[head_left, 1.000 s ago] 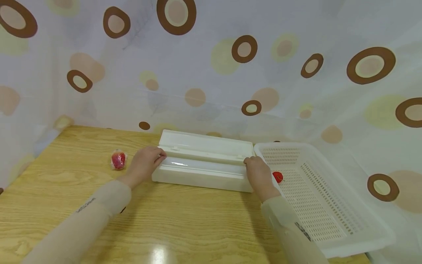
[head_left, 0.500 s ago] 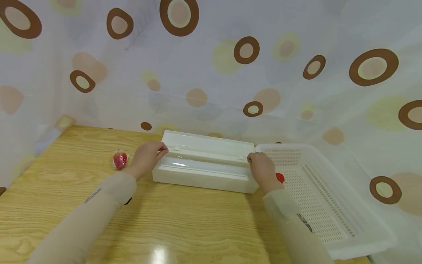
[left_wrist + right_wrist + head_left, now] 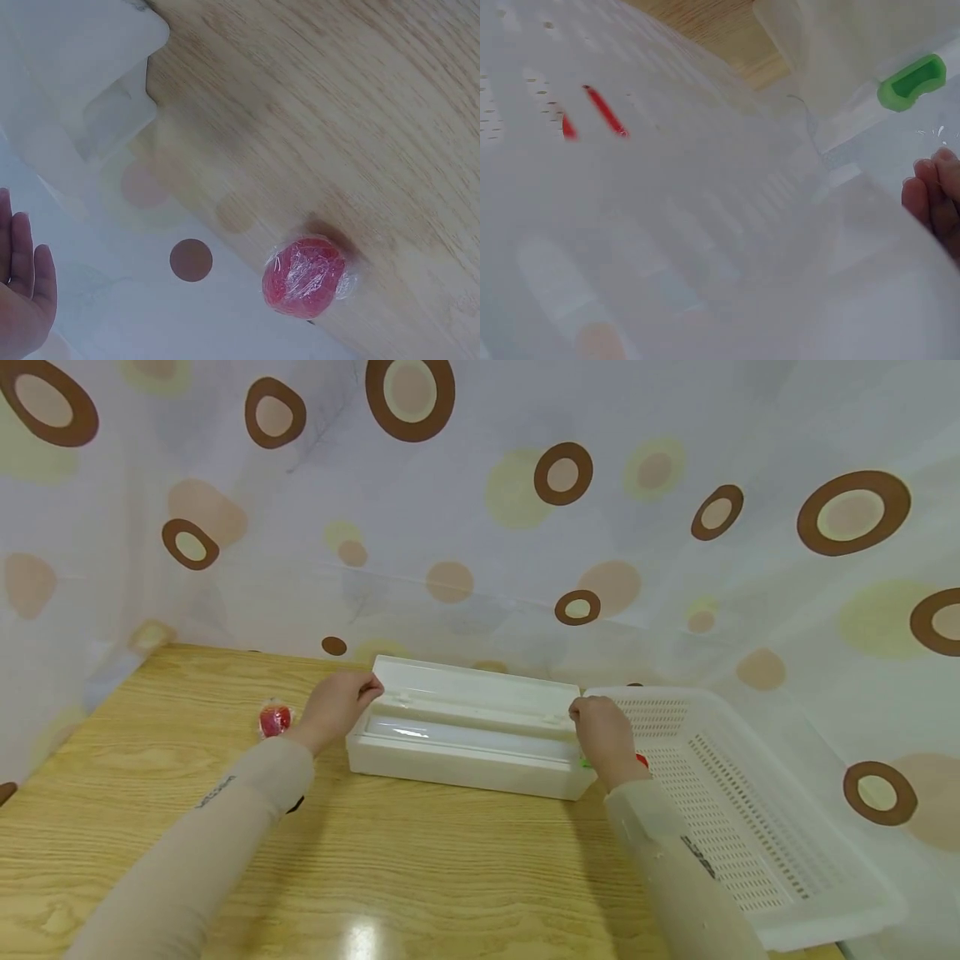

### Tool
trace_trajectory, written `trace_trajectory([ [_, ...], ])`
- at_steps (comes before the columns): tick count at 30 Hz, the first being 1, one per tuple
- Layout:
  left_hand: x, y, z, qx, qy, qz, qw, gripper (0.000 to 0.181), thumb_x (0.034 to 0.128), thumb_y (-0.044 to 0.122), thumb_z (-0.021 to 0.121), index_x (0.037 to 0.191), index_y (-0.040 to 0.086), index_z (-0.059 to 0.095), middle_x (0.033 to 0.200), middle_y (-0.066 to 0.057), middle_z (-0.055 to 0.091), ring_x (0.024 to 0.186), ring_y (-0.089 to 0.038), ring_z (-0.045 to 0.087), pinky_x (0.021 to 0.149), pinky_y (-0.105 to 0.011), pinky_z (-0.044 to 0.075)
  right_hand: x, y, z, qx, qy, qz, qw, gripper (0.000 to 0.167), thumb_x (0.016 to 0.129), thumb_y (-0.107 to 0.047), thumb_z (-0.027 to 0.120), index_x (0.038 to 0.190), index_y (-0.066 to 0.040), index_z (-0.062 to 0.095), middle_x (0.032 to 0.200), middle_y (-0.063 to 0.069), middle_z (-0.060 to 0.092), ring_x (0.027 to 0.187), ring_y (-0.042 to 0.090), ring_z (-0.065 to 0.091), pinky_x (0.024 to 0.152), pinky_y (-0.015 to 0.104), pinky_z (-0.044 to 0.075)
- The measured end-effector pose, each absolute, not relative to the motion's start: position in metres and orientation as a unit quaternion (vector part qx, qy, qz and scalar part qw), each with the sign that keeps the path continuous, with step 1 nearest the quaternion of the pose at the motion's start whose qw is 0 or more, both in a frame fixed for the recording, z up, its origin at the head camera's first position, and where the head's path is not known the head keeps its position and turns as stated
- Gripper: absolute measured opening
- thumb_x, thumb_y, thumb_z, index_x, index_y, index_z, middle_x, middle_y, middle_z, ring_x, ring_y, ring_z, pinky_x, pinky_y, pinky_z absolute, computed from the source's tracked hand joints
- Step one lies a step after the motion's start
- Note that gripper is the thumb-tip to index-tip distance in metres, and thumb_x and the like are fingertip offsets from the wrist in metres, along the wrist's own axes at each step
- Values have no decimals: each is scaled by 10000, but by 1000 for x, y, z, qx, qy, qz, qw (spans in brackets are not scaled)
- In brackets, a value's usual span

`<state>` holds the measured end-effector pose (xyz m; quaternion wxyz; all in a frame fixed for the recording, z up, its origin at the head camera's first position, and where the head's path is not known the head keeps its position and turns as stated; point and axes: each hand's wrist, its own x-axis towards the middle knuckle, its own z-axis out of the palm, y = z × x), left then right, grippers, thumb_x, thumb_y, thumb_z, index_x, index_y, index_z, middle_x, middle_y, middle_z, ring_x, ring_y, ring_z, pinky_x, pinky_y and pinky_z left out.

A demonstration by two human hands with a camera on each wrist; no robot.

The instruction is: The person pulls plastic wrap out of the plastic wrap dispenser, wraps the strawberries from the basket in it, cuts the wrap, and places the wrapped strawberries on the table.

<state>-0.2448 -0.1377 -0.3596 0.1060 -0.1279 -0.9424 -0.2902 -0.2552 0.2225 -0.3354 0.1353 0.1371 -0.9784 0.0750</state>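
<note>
A long white dispenser box stands on the wooden table, its lid tilted back and a shiny roll inside. At its left end, thumb and fingers of the left hand pinch the edge of a clear, barely visible film. The right hand pinches at the right end, level with the raised lid. A green piece shows at that end, also in the right wrist view, beside glints near the fingers. The left wrist view shows curled fingers; their tips' contact is hidden.
Left of the box lies a red item in clear wrap, also in the left wrist view. A white perforated basket adjoins the box's right side, with a red object partly behind the right wrist. Patterned sheeting hangs behind the table.
Both hands have risen slightly and moved back from the box's inner edge toward the lid. The green piece has come into sight by the right wrist, which now covers more of the red object.
</note>
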Motion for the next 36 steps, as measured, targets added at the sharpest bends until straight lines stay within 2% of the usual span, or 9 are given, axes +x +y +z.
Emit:
trace_trajectory([
  [4,-246,-138,-358,-125,-943,-289,110,183,946,159,542,962,21,660,926,-120,691,730,-187,577,709,-360,490,-256,221,-334,127,-978,85,141,173,918,-11,530,932,19,699,978,198,692,828,274,634,626,339,475],
  [9,-248,-137,-355,-119,-945,-277,125,180,942,165,551,973,30,665,936,-116,696,732,-189,590,707,-366,496,-258,218,-334,92,-981,97,140,190,935,-80,535,980,12,695,979,194,694,841,310,662,680,413,550],
  [15,-252,-136,-350,-117,-948,-258,149,171,935,177,563,953,49,675,886,-100,699,679,-179,568,633,-331,458,-260,213,-334,51,-977,147,145,201,955,-108,513,982,24,662,973,206,673,789,315,643,686,433,537],
  [19,-255,-135,-346,-111,-949,-254,152,164,938,181,558,966,58,663,891,-100,697,686,-193,576,620,-332,450,-262,211,-335,28,-967,209,142,202,964,-91,487,1022,39,631,1025,229,656,818,324,620,732,437,515],
  [28,-258,-131,-342,-77,-947,-281,134,183,961,173,516,1037,47,625,1055,-128,683,820,-257,624,734,-404,495,-267,209,-329,28,-952,252,169,174,956,-59,488,974,54,618,959,239,659,802,334,612,737,435,501],
  [36,-255,-126,-344,-66,-934,-322,138,195,967,166,504,1062,31,606,1050,-141,675,832,-260,614,768,-415,493,-266,210,-325,19,-948,266,171,180,959,-72,488,982,44,624,973,232,652,841,343,608,756,445,492],
])
